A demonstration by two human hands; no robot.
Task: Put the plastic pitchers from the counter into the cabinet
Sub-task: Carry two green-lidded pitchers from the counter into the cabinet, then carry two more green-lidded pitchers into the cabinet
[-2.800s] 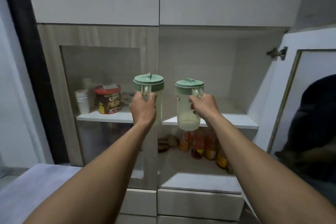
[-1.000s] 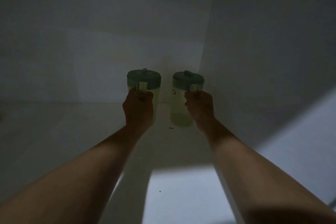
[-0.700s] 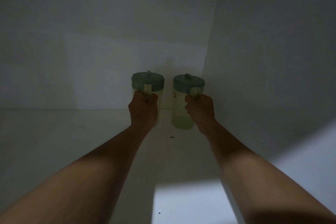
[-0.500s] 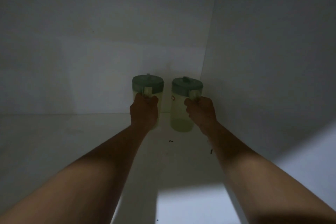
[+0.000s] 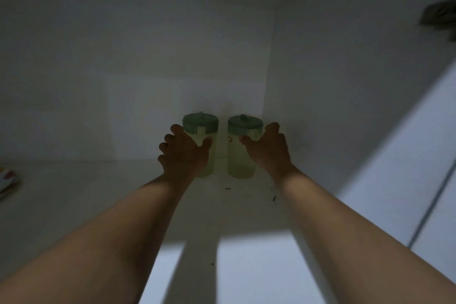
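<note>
With both pitchers, the left pitcher (image 5: 201, 143) and the right pitcher (image 5: 243, 145), standing upright on the cabinet shelf (image 5: 74, 195) near its back right corner, draw your spread, empty left hand (image 5: 183, 153) and right hand (image 5: 267, 149) straight back without brushing either.

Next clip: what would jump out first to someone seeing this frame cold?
Two pale plastic pitchers with green lids, the left pitcher and the right pitcher, stand upright side by side in the dim back right corner of the cabinet shelf. Just in front of them the left hand and the right hand are spread open, gripping nothing. A blurred colourful item lies at the shelf's far left edge.
</note>
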